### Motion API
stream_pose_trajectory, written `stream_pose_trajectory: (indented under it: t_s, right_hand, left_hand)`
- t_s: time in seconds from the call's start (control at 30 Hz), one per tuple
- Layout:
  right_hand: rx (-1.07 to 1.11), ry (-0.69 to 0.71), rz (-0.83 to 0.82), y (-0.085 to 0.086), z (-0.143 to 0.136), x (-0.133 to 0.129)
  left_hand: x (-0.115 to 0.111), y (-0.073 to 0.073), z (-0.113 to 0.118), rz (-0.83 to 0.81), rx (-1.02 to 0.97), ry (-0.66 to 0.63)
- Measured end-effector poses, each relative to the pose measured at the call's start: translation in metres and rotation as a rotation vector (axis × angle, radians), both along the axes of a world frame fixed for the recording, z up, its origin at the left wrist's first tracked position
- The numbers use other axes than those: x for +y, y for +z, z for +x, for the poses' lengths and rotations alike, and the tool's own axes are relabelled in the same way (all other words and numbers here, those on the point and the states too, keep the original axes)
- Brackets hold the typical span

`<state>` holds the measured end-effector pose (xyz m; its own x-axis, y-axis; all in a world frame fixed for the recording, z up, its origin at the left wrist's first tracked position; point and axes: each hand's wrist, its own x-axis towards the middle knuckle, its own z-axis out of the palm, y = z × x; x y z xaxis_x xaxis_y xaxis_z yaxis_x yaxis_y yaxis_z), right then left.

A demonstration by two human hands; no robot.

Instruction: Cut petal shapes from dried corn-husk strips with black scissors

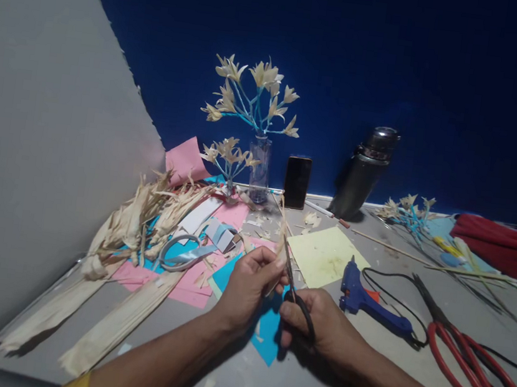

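Near the middle of the table, my left hand is closed, pinching a thin strip of pale dried husk that points upward. Small black-handled scissors are in my right hand, whose fingers wrap round the handles. The blades rise beside the husk, close to my left fingertips; whether they touch it is hard to tell. Under both hands lies blue paper. Just beyond is a yellow paper square with a smudge on it.
Husks, pink paper and a tape roll lie left. Behind stand a glass vase with husk flowers, a phone and a tilted flask. A blue glue gun and red-handled scissors are right.
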<state>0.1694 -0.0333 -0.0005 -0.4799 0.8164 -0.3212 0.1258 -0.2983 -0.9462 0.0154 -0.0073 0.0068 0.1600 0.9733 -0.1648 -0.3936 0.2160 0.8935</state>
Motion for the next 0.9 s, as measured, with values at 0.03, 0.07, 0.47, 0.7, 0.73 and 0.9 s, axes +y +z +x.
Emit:
stream_pose_trajectory:
  t_s: [0.03,0.07,0.47,0.7,0.73,0.9]
  right_hand:
    - [-0.001,-0.005,-0.006,0.001,0.000,0.000]
    - [-0.004,-0.015,-0.013,0.002,0.000,0.001]
    - [0.009,-0.063,-0.055,0.007,0.000,0.000]
    - [0.002,-0.039,-0.051,0.005,0.002,0.002]
    - [0.010,-0.021,-0.033,0.003,0.004,0.003]
    - [0.047,0.047,-0.046,0.004,0.010,0.006]
  left_hand:
    - [0.000,-0.001,-0.001,0.003,-0.004,-0.004]
    - [0.001,-0.001,-0.001,0.003,-0.011,-0.008]
    - [-0.001,0.009,-0.001,-0.007,-0.038,-0.021]
    - [0.000,0.009,-0.005,-0.010,-0.007,-0.014]
    - [0.000,0.009,-0.006,-0.002,0.000,-0.012]
    - [0.005,0.013,-0.011,-0.024,-0.059,-0.043]
